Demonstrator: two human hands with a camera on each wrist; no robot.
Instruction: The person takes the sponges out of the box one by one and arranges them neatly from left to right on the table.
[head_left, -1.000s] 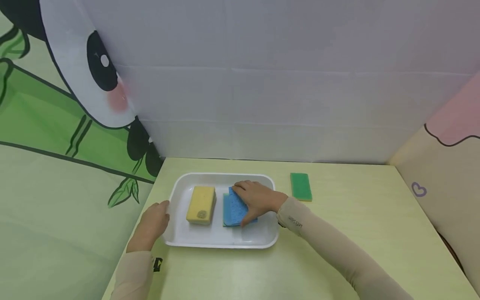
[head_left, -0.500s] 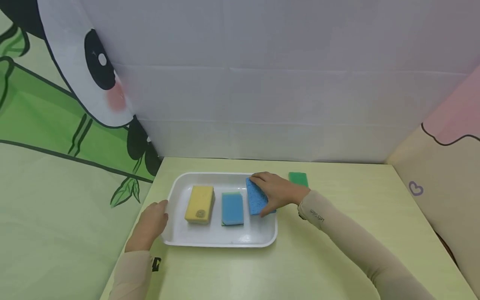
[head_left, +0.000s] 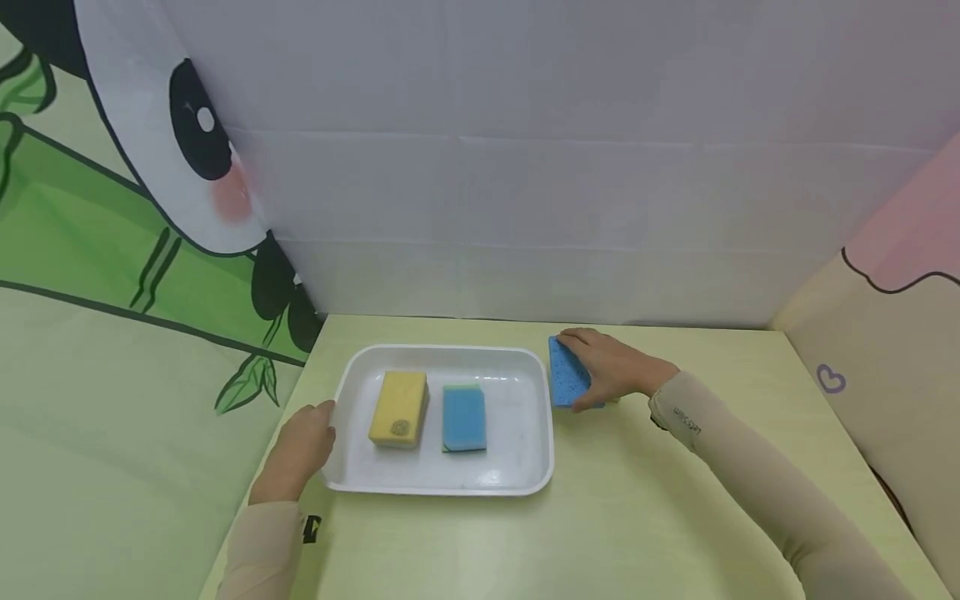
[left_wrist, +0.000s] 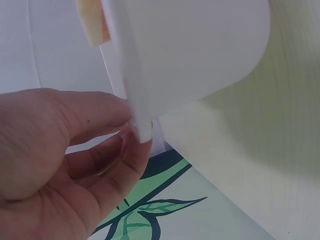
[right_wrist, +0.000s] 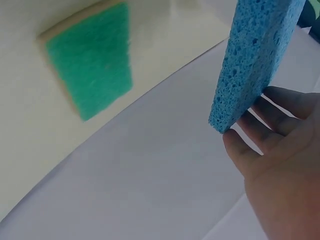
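Note:
My left hand pinches the left rim of the white tray. In the left wrist view, thumb and fingers meet at the tray's edge. My right hand holds a porous blue sponge above the table, just beyond the tray's right side. The right wrist view shows that sponge by its edge at the fingertips. Inside the tray lie a thick yellow sponge and a smaller blue sponge with a green edge.
A green-topped scouring sponge lies on the table, mostly hidden behind my right hand in the head view. The pale table ends at a white wall sheet. Printed panels stand at the left and right.
My right hand has lifted the porous blue sponge off the smaller blue one and carried it right, out over the tray's right rim. The left hand stays on the tray.

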